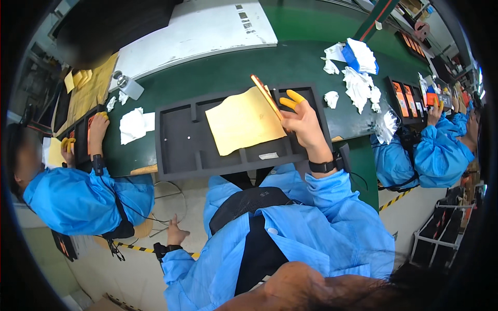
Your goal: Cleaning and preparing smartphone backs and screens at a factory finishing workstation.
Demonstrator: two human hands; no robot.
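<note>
Orange flat panel (266, 96) pinched by right hand (303, 124).

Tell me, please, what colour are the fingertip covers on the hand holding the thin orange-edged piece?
Yellow covers on the right hand, clearest in the head view.

We look down on a long green workbench (290, 65) that curves across the view, with a wide white board (202, 28) lying along its far side and crumpled white wipes (358, 83) scattered over its right part. Beneath the bench we see a pale floor (135, 269) marked with yellow-and-black striped tape (397, 198), and at the right edge a white wire rack (433, 236) stands on it. Even, bright light falls over the bench, while the outer rim of the view is dark.
</note>
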